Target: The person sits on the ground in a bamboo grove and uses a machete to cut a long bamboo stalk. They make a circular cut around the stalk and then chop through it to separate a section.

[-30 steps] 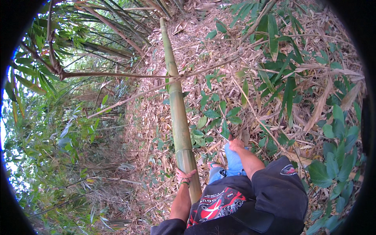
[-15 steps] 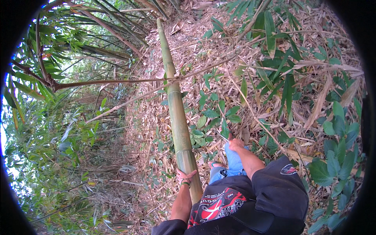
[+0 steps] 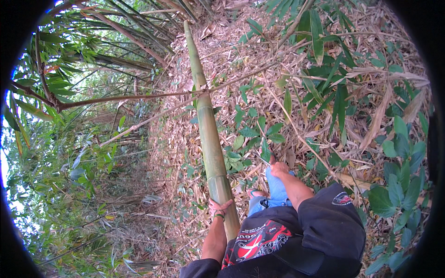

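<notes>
A long, thick green bamboo pole (image 3: 211, 139) runs from beside my body away to the far side. My left hand (image 3: 220, 207) is wrapped over its near part, just below a ring-shaped joint, with a dark band on the wrist. To the right, beside my blue-jeaned leg, my right hand (image 3: 279, 169) is closed around a tool (image 3: 265, 161) with a dark end and a thin, pale metallic edge. Most of that tool is hidden by the fist and small leaves, so its exact kind is unclear. The tool is apart from the pole.
Thin dry branches (image 3: 139, 97) cross over the pole at its middle. Dry bamboo leaves (image 3: 241, 55) cover the ground, with green seedlings (image 3: 250, 132) right of the pole. Leafy plants (image 3: 394, 194) stand at the right, bamboo stems (image 3: 139, 28) at the far left. My sandaled foot (image 3: 256, 192) shows below.
Both hands keep their grips and the pole stays in place. The view has shifted very slightly, and a little more of my foot shows.
</notes>
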{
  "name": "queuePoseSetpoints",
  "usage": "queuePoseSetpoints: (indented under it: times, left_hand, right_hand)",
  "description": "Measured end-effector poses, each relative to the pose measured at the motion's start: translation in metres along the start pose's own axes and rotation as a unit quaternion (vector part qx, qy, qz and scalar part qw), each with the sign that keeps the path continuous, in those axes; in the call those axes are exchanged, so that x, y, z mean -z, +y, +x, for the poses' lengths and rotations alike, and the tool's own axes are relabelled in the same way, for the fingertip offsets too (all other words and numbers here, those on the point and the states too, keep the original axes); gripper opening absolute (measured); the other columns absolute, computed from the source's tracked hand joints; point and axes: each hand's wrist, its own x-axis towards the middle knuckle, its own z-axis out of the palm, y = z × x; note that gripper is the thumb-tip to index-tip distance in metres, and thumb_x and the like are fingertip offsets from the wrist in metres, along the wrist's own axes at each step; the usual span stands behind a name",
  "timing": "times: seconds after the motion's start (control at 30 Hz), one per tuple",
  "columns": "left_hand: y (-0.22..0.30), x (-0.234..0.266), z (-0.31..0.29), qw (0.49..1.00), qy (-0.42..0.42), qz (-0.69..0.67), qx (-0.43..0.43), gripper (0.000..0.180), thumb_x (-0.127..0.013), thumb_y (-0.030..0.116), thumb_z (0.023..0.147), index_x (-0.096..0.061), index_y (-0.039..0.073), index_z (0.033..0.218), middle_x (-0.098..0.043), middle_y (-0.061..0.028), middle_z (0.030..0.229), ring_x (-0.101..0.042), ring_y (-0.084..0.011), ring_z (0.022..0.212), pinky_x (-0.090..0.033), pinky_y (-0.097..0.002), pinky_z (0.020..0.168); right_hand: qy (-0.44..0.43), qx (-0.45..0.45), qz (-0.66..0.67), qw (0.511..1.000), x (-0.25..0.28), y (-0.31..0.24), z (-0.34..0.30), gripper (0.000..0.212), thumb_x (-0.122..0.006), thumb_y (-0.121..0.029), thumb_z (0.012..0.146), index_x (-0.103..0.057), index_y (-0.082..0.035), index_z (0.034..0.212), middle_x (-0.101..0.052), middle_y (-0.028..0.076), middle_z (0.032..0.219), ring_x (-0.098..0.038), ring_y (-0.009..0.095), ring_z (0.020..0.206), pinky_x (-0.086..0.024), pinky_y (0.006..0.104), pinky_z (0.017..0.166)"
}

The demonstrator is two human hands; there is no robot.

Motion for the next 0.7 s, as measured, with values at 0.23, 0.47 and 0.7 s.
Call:
queuePoseSetpoints:
  times: [0.23, 0.47, 0.7]
  left_hand:
    - [-0.015, -0.014, 0.012, 0.998, 0.055, 0.003, -0.017, 0.148, -0.09, 0.066, 0.045, -0.009, 0.016, 0.158, -0.03, -0.0218, 0.156, -0.038, -0.0404, 0.14, -0.038, -0.0567, 0.11]
    - [-0.01, -0.011, 0.011, 0.999, 0.036, -0.022, -0.021, 0.155, -0.094, 0.06, 0.041, -0.006, 0.012, 0.159, -0.025, -0.0283, 0.155, -0.036, -0.0443, 0.14, -0.038, -0.0515, 0.113]
    - [-0.008, -0.008, 0.007, 0.999, 0.031, -0.01, -0.019, 0.154, -0.093, 0.062, 0.042, -0.006, 0.009, 0.158, -0.03, -0.0286, 0.152, -0.041, -0.0448, 0.136, -0.042, -0.0506, 0.109]
  right_hand:
    - [-0.012, -0.002, -0.014, 1.0, 0.005, -0.005, -0.006, 0.041, -0.067, -0.039, 0.085, -0.073, -0.007, 0.111, -0.07, 0.016, 0.117, -0.067, 0.031, 0.112, -0.054, 0.0427, 0.094]
    - [-0.009, 0.01, -0.026, 1.0, 0.005, -0.004, -0.003, 0.042, -0.065, -0.04, 0.087, -0.073, -0.008, 0.112, -0.07, 0.016, 0.117, -0.066, 0.031, 0.113, -0.054, 0.0431, 0.094]
    - [0.0, 0.013, -0.022, 1.0, 0.001, -0.004, -0.001, 0.041, -0.067, -0.036, 0.083, -0.073, -0.007, 0.111, -0.07, 0.016, 0.118, -0.067, 0.031, 0.112, -0.054, 0.0424, 0.095]
